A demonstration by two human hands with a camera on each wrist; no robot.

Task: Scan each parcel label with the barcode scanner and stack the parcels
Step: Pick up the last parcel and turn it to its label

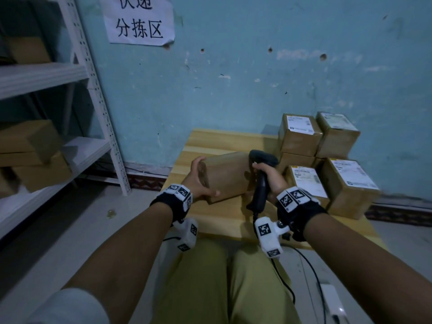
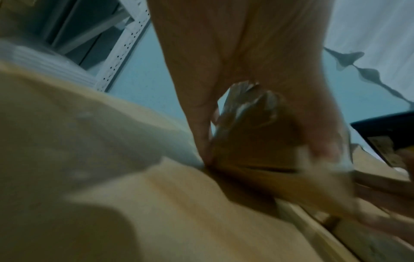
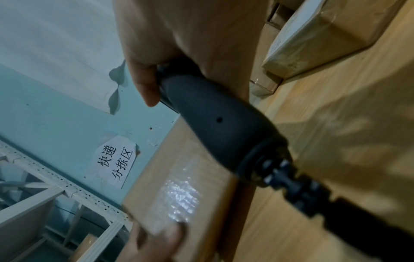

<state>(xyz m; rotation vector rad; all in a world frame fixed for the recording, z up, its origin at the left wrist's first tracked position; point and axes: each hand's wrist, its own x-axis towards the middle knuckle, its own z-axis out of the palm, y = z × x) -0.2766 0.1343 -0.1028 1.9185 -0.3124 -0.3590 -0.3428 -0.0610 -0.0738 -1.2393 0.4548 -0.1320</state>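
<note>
My left hand (image 1: 198, 181) grips a brown cardboard parcel (image 1: 225, 175) by its left end, tilted above the wooden table (image 1: 217, 141); thumb on the near side, fingers over the top. No label shows on its visible faces. My right hand (image 1: 268, 176) grips the handle of a black barcode scanner (image 1: 260, 181), whose head sits right beside the parcel's right end. In the right wrist view the scanner handle (image 3: 215, 122) runs across the parcel (image 3: 179, 186), and the left thumb (image 3: 156, 242) shows at the bottom. The left wrist view is blurred, with the left hand (image 2: 235, 88) on the parcel (image 2: 253, 150).
Several labelled parcels (image 1: 327, 160) are stacked at the table's right, against the blue wall. A white metal shelf (image 1: 46, 146) with more boxes stands at the left. The scanner's cable (image 1: 292, 288) trails down to the floor by my right leg.
</note>
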